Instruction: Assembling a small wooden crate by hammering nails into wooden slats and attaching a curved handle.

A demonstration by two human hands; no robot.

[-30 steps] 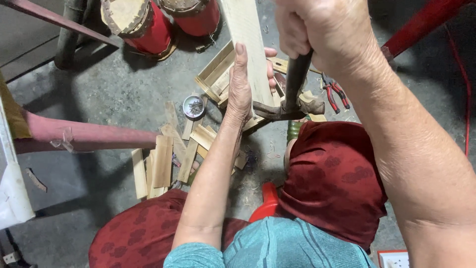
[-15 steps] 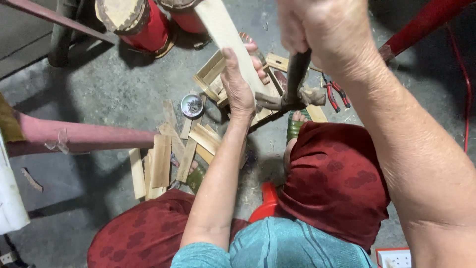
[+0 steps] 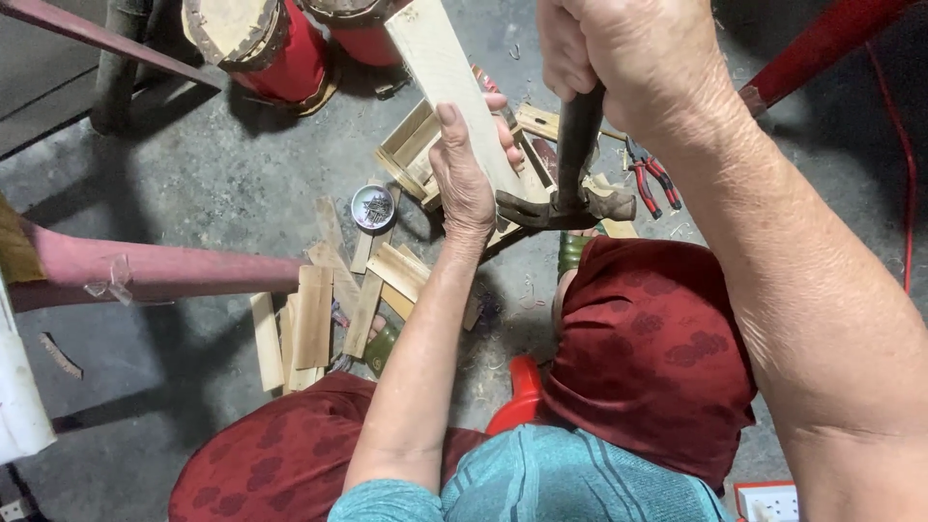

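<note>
My left hand (image 3: pixel 468 172) grips a long pale wooden slat (image 3: pixel 440 70) that leans up and away from me. My right hand (image 3: pixel 628 60) is closed around the dark handle of a claw hammer (image 3: pixel 568 205), whose head sits just right of my left hand, against the slat's lower part. Below them, on the concrete floor, lies a small frame of wooden slats (image 3: pixel 418 147).
A round tin of nails (image 3: pixel 373 207) sits on the floor beside several loose wooden strips (image 3: pixel 311 317). Red-handled pliers (image 3: pixel 650 178) lie to the right. Two red drums (image 3: pixel 261 46) stand at the back. A pink pole (image 3: pixel 164 273) crosses on the left. My knees in red cloth (image 3: pixel 650 358) fill the foreground.
The slat's top has tilted to the left, and my left hand has shifted with it. The hammer head has stayed low beside the slat.
</note>
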